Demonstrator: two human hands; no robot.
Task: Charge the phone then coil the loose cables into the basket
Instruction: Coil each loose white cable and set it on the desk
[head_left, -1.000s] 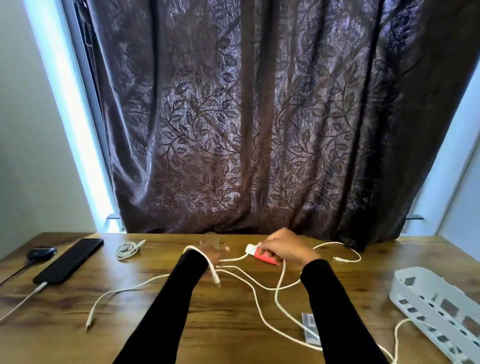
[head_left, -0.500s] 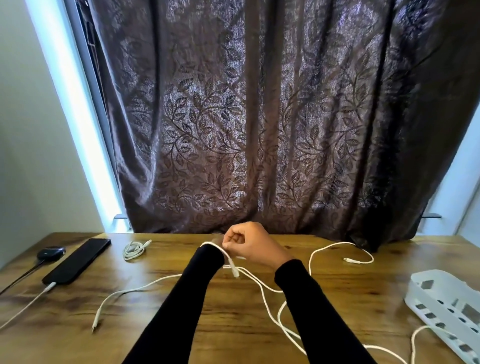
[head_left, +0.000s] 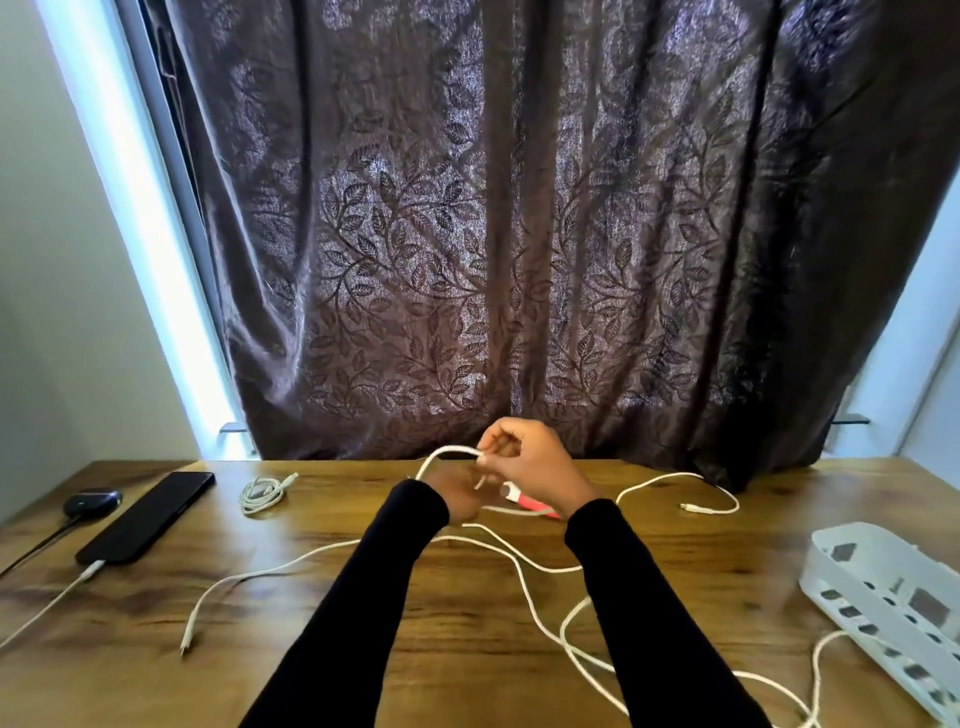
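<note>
Phone (head_left: 145, 517) is plugged in; right hand (head_left: 524, 457) pinches white cable (head_left: 519, 566), winding it around left hand (head_left: 457, 496), whose grip cannot be determined; basket (head_left: 883, 587) appears empty.

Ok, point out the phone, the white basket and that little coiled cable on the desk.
phone (head_left: 148, 516): head view, middle of its dark screen.
white basket (head_left: 852, 545): head view, near rim at its left end.
coiled cable (head_left: 261, 495): head view, on the bundled loops.

No legible text anywhere.
</note>
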